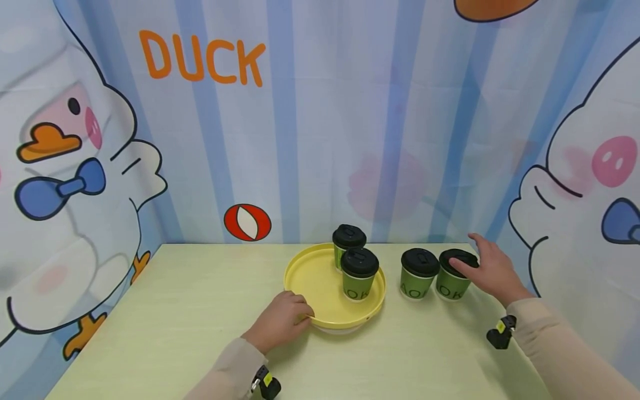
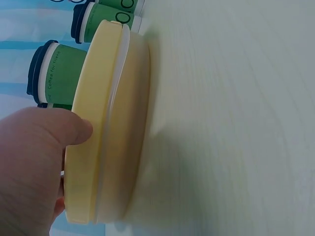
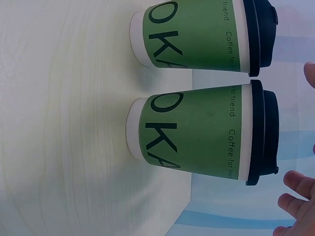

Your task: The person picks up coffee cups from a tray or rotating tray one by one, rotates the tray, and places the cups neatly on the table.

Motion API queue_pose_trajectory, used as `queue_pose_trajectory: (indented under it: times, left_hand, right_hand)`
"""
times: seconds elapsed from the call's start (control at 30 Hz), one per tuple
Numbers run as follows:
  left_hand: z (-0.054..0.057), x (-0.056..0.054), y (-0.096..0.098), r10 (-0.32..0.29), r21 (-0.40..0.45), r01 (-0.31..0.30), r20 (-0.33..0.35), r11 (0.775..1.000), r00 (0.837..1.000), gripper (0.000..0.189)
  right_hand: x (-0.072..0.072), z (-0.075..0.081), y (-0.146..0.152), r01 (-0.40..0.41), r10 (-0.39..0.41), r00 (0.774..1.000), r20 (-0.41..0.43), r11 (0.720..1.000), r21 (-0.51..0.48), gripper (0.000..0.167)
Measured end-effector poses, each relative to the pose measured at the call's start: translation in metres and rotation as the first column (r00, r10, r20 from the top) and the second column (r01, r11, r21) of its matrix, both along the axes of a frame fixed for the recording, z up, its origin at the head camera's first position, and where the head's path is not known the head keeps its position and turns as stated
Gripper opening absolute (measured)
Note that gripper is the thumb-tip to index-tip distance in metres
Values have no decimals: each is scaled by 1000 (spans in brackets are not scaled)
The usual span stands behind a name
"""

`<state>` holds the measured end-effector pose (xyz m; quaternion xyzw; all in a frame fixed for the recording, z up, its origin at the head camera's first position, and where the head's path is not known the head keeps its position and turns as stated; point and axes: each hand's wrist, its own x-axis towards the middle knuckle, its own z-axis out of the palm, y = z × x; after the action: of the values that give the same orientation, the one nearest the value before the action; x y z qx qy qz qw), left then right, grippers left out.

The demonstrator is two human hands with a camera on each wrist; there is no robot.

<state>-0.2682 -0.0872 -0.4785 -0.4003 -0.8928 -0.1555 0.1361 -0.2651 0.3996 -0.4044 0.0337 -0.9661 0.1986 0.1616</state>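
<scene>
At the near left edge of a round yellow tray (image 1: 310, 286), my left hand (image 1: 279, 321) grips the rim, its thumb (image 2: 78, 129) against the outer wall in the left wrist view. Two green paper cups with black lids stand upright on the tray, a front cup (image 1: 358, 286) partly hiding a rear cup (image 1: 338, 257). To the tray's right, two matching cups stand side by side on the table, a left one (image 1: 416, 284) and a right one (image 1: 452, 286). Over the right cup's lid my right hand (image 1: 495, 273) is spread; the right wrist view shows its fingers (image 3: 299, 189) apart from the lid.
The pale table (image 1: 200, 311) ends at a striped curtain (image 1: 320, 111) with duck drawings behind and at both sides. Beneath the tray's rim a paler base (image 2: 130, 132) sits on the table.
</scene>
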Motion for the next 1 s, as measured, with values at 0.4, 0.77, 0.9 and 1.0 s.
queue_pose_trajectory:
  times: [0.4,0.77,0.9,1.0]
  left_hand:
    - [4,-1,-2,20,9,-20,-4,1000,1000,17]
    - [0,-12,-3,293,299,-327,151,897,944,33]
    - [-2,-19,-3,306,431,-443,353,786,884,49]
    - [-6,-23,-2,280,500,-528,488,686,826,56]
  right_hand:
    - [0,-1,1,13,-13,1000,0,1000,-4,94]
    - [-2,7,-8,-7,7,1000,0,1000,-23,94]
    - [-2,7,-9,-9,9,1000,-6,1000,-29,94]
    - [-2,8,-11,-7,7,1000,-4,1000,-31,94]
